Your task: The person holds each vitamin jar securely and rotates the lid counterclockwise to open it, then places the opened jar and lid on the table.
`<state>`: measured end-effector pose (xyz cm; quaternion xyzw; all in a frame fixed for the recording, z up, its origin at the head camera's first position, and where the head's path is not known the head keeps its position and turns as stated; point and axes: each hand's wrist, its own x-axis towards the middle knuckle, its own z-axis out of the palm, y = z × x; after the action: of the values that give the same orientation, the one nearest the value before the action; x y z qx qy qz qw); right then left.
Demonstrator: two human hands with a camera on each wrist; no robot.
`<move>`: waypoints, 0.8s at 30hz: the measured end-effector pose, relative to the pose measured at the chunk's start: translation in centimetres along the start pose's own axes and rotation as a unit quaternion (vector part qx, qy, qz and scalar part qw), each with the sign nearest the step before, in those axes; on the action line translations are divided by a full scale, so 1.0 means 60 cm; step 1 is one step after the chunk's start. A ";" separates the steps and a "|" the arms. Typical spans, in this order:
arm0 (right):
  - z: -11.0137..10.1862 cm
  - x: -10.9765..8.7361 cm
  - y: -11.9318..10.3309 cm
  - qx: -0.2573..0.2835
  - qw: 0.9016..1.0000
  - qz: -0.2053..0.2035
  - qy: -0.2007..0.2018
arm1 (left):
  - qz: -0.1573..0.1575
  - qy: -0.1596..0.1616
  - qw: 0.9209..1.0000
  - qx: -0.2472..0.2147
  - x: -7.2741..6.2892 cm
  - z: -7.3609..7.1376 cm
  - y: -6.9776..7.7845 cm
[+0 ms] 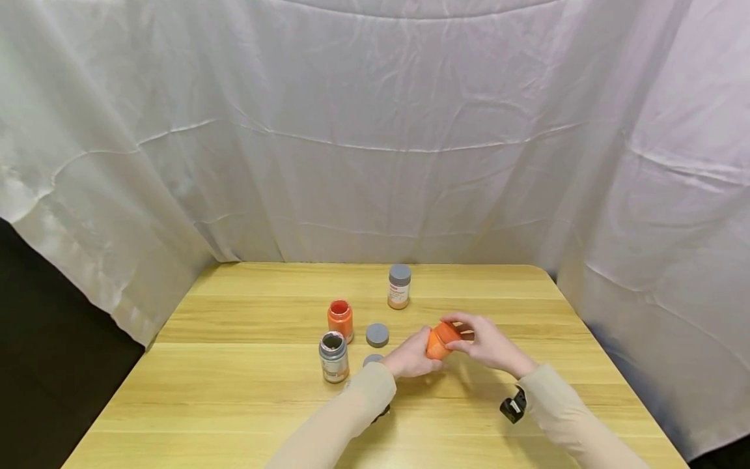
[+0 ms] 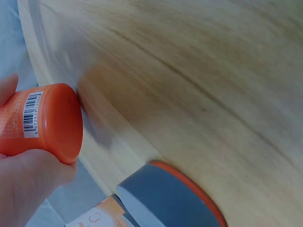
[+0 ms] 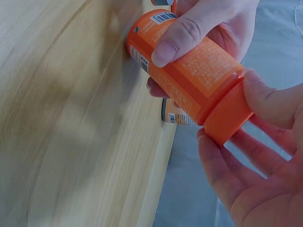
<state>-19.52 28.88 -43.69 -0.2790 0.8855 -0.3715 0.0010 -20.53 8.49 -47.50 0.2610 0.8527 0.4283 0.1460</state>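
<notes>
The bottle [image 1: 436, 348] is held tilted in front of the person, seemingly just off the worktop [image 1: 263, 397], its cap [image 3: 228, 113] aimed towards one to two o'clock in the head view. The left hand [image 1: 413, 357] has its fingers clamped round the body; the right hand [image 1: 487, 343] has its thumb and fingers pinched on opposite edges of the cap.

The step in hand looks like turning that cap. To do it well, let the left hand merely anchor while the right turns about the bottle's own axis, in short strokes, regripping between them (a sideways pull could bind the thread). Keep the tilt modest in case there is paint inside.

Elbow room matters too: seen from the bottle, two loose lids [image 1: 377, 335] lie near nine o'clock, the uncapped red jar [image 1: 341, 324] and grey jar [image 1: 334, 365] beyond them, easily knocked by the left sleeve [image 1: 340, 417]. A capped jar [image 1: 399, 290] stands at eleven.
</notes>
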 end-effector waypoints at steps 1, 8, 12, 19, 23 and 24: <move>-0.001 0.000 0.001 0.003 1.000 -0.004 -0.003 | -0.002 -0.001 1.000 0.000 0.000 0.000 0.000; -0.004 0.002 0.003 0.013 0.999 -0.031 -0.023 | -0.014 -0.004 1.000 -0.004 0.002 0.000 -0.003; -0.005 0.002 0.002 0.018 0.999 -0.035 -0.030 | -0.009 -0.003 1.000 -0.005 0.000 -0.001 -0.001; -0.005 0.000 0.004 0.028 0.998 -0.042 -0.031 | -0.005 0.002 1.000 -0.004 -0.002 -0.001 0.000; -0.004 -0.001 0.006 0.033 0.998 -0.041 -0.027 | -0.004 0.003 1.000 -0.006 -0.002 0.000 0.000; -0.004 0.000 0.006 0.038 0.998 -0.039 -0.025 | -0.006 0.003 1.000 -0.006 -0.002 0.000 0.000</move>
<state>-19.71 29.24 -43.77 -0.3227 0.8588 -0.3974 0.0191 -20.42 8.44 -47.51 0.2541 0.8521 0.4331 0.1473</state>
